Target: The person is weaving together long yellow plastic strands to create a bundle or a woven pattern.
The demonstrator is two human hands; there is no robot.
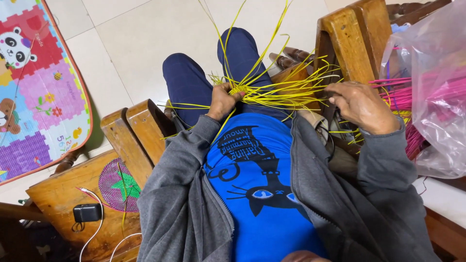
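My left hand (pixel 224 101) is closed around the knot of the yellow strips (pixel 272 90), and it sits above my lap, at about 12 o'clock from my blue shirt (pixel 262 184). The fingers are curled tight on the small woven start, where all the strips meet. From this point the strips spread out like a fan: some long ones go up to 12 o'clock past my knees (pixel 213 63), many go flat to 3 o'clock. My right hand (pixel 361 107) is at 3 o'clock from the left one, well apart from it. It lies palm down with fingers bent on the far ends of the strips, over the wooden armrest (pixel 352 43). I cannot tell if these fingers really pinch a strip or only press on them, because the back of the hand hides the tips. At 3 o'clock from the right hand is a clear plastic bag (pixel 432 97) with pink strips (pixel 403 94) inside; some pink ends come out just beside my wrist. At 9 o'clock from my left hand is the other armrest (pixel 138 131). Lower, at 8 o'clock, a wooden seat (pixel 58 194) carries a round pink mat (pixel 119 185), a black charger (pixel 87 212) and a white cable (pixel 97 228). A colourful play mat (pixel 39 87) lies on the tiled floor (pixel 141 39) at 10 o'clock.
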